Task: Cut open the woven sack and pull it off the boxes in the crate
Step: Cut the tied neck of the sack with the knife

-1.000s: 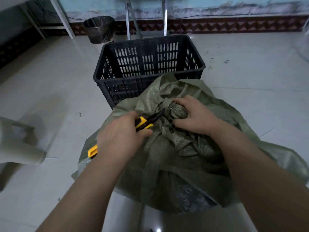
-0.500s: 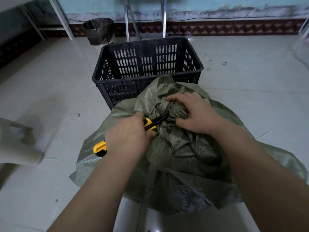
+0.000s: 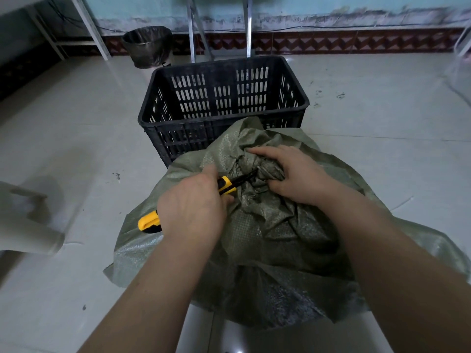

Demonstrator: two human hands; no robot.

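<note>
A green woven sack lies bulging on the floor in front of me, its top gathered into a knot. My right hand grips that bunched knot. My left hand is closed around a yellow and black utility knife, whose dark blade points into the base of the knot. The knife's yellow tail sticks out behind my palm. A black slatted plastic crate stands just beyond the sack. What the sack holds is hidden.
A bin lined with a dark bag stands by the far wall, left of the crate. Metal legs rise behind the crate. A pale blurred object lies at the left edge. The floor is light tile.
My hands and the knife have shifted slightly up in view as my head moved closer. The blade stays against the knot and my right hand keeps its grip.
</note>
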